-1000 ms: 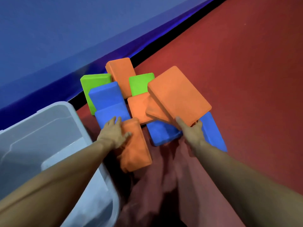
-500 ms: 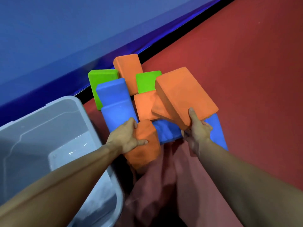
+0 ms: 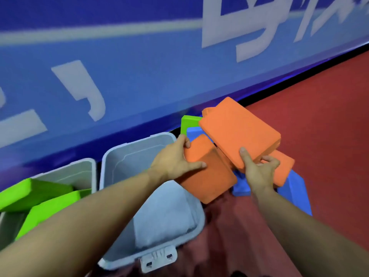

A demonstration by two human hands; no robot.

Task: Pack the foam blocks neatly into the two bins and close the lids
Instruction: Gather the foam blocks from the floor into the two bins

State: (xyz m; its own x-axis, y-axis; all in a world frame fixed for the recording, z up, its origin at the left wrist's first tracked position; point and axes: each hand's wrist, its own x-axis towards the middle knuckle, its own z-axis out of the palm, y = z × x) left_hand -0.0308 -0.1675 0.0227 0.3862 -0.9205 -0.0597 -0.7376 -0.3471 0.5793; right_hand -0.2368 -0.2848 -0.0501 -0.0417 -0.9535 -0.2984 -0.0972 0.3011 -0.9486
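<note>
My left hand [image 3: 175, 158] grips an orange foam block [image 3: 207, 172] lifted off the pile, right beside the open grey bin [image 3: 139, 148]. My right hand [image 3: 257, 168] holds a larger orange block [image 3: 239, 130] by its near edge, thumb on top, raised above the pile. Beneath lie another orange block [image 3: 283, 170], blue blocks [image 3: 295, 188] and a green block [image 3: 189, 121] at the back. A second bin [image 3: 79, 170] at the left holds green blocks [image 3: 40, 196].
A blue banner wall [image 3: 139, 66] with white lettering runs along the back. The floor [image 3: 319, 116] is red. The near bin's latch [image 3: 157, 258] sticks out at its front edge.
Both hands have lifted their orange blocks up off the pile and toward the left. The view swung left, so both bins now show.
</note>
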